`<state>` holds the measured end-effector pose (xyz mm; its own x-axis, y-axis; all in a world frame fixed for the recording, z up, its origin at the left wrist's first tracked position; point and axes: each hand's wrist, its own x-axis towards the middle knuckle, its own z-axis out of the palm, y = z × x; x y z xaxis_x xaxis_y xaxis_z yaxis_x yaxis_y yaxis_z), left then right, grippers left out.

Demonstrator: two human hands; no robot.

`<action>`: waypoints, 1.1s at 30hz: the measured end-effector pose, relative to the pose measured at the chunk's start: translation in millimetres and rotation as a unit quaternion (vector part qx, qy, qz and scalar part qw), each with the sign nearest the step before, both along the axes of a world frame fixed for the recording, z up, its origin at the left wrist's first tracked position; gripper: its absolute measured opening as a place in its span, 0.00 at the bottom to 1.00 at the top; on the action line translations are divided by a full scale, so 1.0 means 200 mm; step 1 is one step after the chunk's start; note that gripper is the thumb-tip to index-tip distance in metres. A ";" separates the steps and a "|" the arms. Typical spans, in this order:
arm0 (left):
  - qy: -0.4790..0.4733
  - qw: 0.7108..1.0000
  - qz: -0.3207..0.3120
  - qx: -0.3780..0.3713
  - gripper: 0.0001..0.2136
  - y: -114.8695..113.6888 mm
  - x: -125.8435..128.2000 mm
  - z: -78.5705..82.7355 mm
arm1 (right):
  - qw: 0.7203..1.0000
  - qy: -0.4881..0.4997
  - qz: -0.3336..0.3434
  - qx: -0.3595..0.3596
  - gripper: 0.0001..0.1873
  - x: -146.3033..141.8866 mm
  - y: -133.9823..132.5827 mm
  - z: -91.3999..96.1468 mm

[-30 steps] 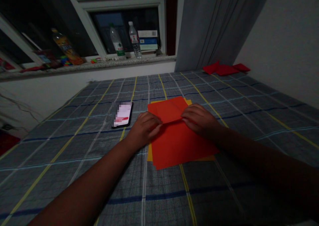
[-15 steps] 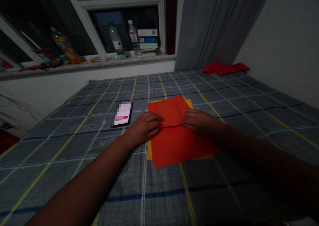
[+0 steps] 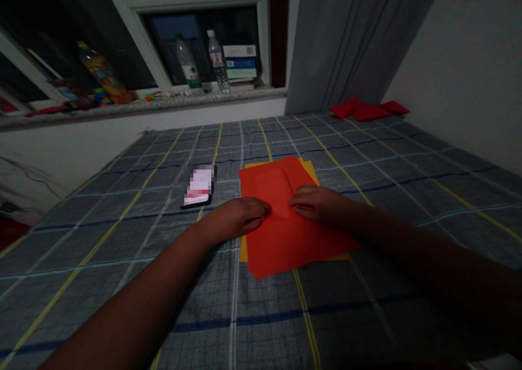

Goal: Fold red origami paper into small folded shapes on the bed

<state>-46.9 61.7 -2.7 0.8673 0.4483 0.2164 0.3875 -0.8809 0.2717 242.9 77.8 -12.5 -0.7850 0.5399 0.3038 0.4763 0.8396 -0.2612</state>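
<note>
A small folded piece of red paper (image 3: 272, 188) lies on top of a larger red sheet (image 3: 293, 239), which rests on a yellow sheet (image 3: 310, 168). All of it sits on a bed with a grey checked cover (image 3: 122, 239). My left hand (image 3: 240, 217) has its fingers curled and pinches the folded piece's near left edge. From the right, my right hand (image 3: 316, 203) pinches the near right edge with its fingers together. The two hands are close, with the folded piece between them.
A phone (image 3: 198, 185) with a lit screen lies left of the papers. Red folded pieces (image 3: 367, 110) lie at the far right by a grey curtain (image 3: 346, 38). Bottles (image 3: 214, 60), books (image 3: 240, 63) and small items stand on the window sill (image 3: 163, 102).
Both hands have drawn closer together and slightly toward me. The folded red piece between them looks narrower than before.
</note>
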 end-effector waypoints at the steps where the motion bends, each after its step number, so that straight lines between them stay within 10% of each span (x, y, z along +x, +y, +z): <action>1: 0.004 1.000 -0.001 0.004 0.12 0.00 0.00 0.01 | 1.000 0.000 0.010 0.011 0.12 0.00 0.00 0.00; 7: 0.027 0.999 0.003 0.022 0.12 -0.02 0.01 0.03 | 0.995 -0.042 0.077 0.049 0.20 -0.01 -0.01 0.03; 21: 0.036 0.999 0.001 0.031 0.13 -0.04 0.01 0.05 | 0.998 -0.049 -0.003 0.026 0.11 -0.02 -0.02 0.04; 33: 0.029 0.999 -0.017 0.002 0.13 -0.05 0.01 0.07 | 0.997 -0.040 0.000 -0.067 0.29 0.04 -0.01 0.03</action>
